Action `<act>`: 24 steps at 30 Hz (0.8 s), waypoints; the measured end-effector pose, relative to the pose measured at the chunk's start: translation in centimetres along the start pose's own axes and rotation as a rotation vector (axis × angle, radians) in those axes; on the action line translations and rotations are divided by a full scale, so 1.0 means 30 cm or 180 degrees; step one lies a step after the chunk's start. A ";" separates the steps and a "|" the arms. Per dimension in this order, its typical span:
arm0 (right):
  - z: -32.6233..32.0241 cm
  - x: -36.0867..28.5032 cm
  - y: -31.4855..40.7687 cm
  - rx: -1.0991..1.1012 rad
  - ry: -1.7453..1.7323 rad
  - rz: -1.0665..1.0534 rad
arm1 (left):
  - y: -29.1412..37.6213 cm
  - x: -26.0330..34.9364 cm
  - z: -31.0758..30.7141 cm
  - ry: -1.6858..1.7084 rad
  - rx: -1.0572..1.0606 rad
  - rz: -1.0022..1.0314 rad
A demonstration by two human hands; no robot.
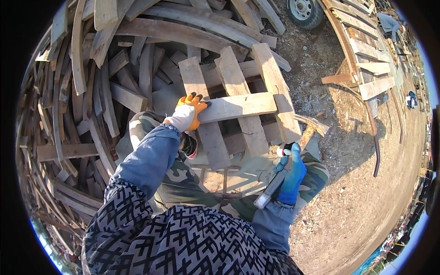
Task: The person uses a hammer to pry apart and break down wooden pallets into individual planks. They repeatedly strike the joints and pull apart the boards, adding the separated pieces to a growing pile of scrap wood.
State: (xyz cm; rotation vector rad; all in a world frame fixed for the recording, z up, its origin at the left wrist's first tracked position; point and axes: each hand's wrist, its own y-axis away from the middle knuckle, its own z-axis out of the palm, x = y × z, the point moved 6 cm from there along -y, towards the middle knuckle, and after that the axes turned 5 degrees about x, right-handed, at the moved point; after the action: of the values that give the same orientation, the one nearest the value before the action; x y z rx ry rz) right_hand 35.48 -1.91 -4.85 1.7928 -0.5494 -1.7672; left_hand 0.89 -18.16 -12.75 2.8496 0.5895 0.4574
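My left hand point(188, 111), in an orange and white glove, grips the left end of a short wooden board point(240, 106). This board lies crosswise over several wooden slats point(234, 77), whose undersides rest on other timber pieces in front of my knees. In my blue-gloved right hand point(291, 177) is a claw hammer point(311, 128). Its head points away from me, close to the right-hand slat point(275, 86), while the grey handle end point(263, 200) sticks out towards my body. Part of the handle is hidden by my fingers.
A large heap of loose timber point(79, 103) rises on my left and ahead. To the right stands a rusty metal frame point(343, 44) carrying wooden slats. A wheel point(304, 12) is at the top. Farther off, a person point(390, 25) bends over. Wood chips litter the ground point(347, 206).
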 end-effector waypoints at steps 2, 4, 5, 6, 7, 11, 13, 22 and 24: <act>0.068 0.019 -0.001 -0.0084 0.0118 0.0086 | -0.017 0.085 0.014 0.0048 0.0324 -0.0011; 0.140 0.014 0.016 -0.0199 0.0370 0.0047 | -0.057 0.175 0.044 -0.0006 0.0250 0.0183; 0.168 0.011 0.029 -0.0205 0.0515 0.0101 | -0.074 0.202 0.045 -0.0285 0.0248 0.0329; 0.201 -0.013 0.042 -0.0339 0.0559 0.0002 | -0.097 0.190 0.033 -0.0080 0.0229 0.0288; 0.222 -0.043 0.053 -0.0300 0.0595 -0.0185 | -0.126 0.164 0.030 0.0104 -0.0060 0.0197; 0.250 -0.142 0.109 0.0201 0.0826 -0.0580 | -0.153 -0.025 -0.051 0.1100 -0.0595 0.0076; 0.288 -0.191 0.139 0.0128 0.0865 -0.1099 | -0.133 -0.042 -0.061 0.1239 -0.0196 0.0035; 0.360 0.019 -0.058 -0.0208 0.2218 -0.1037 | -0.054 0.052 0.064 0.0007 0.0694 0.0204; 0.383 0.164 -0.204 -0.0352 0.3830 -0.1358 | -0.058 0.049 0.053 0.0098 0.0788 0.0235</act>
State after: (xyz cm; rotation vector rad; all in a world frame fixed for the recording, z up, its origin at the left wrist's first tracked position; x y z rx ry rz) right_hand 23.72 -1.60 -12.28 2.5479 0.4354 -0.5989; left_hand 2.09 -16.20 -14.29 3.1135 0.5850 0.4710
